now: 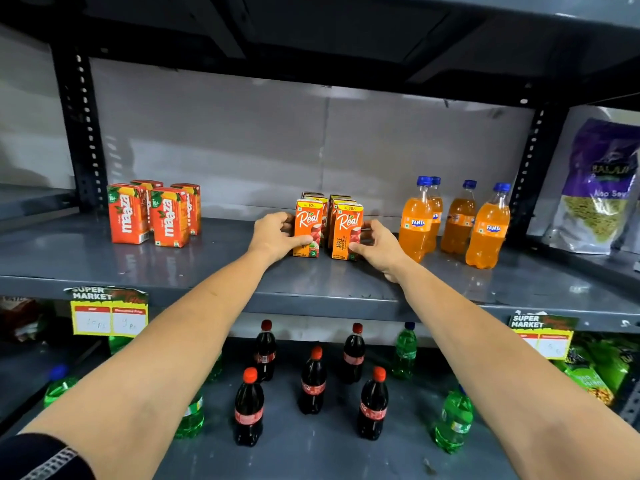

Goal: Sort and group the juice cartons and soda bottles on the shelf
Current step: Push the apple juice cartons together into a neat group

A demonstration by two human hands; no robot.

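On the grey middle shelf [207,268] several orange Real apple juice cartons stand in a tight block at the centre. My left hand [275,237] grips the front left Real carton [307,223], thumb across its face. My right hand [379,245] grips the front right Real carton [346,230] from its right side. Several red-orange Maaza cartons [152,213] stand grouped at the left. Several orange Fanta bottles [457,220] with blue caps stand at the right.
The shelf below holds several dark cola bottles [313,382] in the middle, with green soda bottles [453,420] on both sides. A purple snack bag [599,188] leans in the bay to the right. Black uprights [81,133] frame the bay. Price tags [109,311] hang on the shelf edge.
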